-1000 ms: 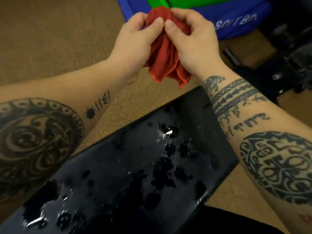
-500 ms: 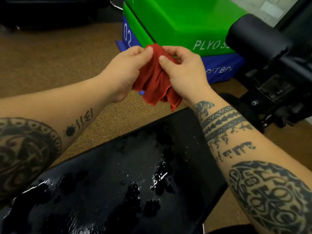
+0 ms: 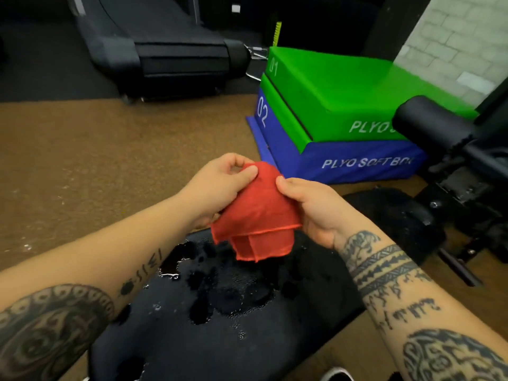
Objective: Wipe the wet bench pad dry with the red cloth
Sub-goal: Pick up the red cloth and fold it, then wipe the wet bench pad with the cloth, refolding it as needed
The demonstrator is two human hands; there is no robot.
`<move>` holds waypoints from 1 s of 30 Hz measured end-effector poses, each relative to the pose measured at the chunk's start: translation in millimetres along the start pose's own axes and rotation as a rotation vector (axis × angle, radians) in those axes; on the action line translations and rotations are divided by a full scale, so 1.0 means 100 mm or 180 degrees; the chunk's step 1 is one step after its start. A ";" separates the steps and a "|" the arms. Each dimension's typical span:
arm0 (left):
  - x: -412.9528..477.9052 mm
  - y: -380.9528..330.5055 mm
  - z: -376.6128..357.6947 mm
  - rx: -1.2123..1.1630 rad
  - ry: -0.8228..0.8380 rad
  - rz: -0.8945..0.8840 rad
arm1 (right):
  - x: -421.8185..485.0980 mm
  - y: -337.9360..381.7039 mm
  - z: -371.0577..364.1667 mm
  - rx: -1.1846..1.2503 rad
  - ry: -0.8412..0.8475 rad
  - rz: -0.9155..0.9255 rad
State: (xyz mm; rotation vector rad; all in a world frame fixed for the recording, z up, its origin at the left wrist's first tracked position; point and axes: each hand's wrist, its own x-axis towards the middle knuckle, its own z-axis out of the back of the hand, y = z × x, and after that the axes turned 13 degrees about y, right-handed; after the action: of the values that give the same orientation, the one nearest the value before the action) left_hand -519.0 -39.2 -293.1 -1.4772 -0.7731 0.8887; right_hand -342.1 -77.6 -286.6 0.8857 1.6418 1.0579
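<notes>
The red cloth [image 3: 257, 215] hangs folded in the air between both hands, just above the far end of the black bench pad [image 3: 225, 325]. My left hand [image 3: 217, 188] pinches its upper left edge with thumb and fingers. My right hand [image 3: 310, 207] grips its right side, thumb on top. The pad runs from the lower left toward the cloth, with puddles and droplets of water shining on its middle and far part. The cloth's lower folds hang close over the wet patch; whether they touch it is unclear.
A green box stacked on a blue plyo soft box [image 3: 343, 127] stands beyond the hands. Black bench frame and a roller pad [image 3: 431, 125] are at the right. A dark treadmill [image 3: 165, 50] sits at the back left on the brown floor [image 3: 96, 160].
The view has tilted up, showing more of the room. Both hands have lowered the cloth toward the pad's far end, and it hangs more spread out between them.
</notes>
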 end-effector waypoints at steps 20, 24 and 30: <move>-1.22 -0.08 0.61 -0.0164 -0.0202 0.0383 | 0.13 -0.16 -1.20 -0.2329 -0.0155 0.1456; -1.57 0.05 1.04 0.2060 -0.0569 0.1164 | 0.18 -0.11 -1.16 -0.3181 -0.0133 0.1195; -1.82 0.54 1.14 0.2488 -0.0345 0.1969 | 0.37 -0.45 -1.20 -0.5166 0.1539 0.0739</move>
State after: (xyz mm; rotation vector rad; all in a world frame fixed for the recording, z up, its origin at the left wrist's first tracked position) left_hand -709.2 -146.0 -332.4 -0.9528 0.0215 1.5287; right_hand -471.0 -88.5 -320.3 -0.3256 0.4990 2.2725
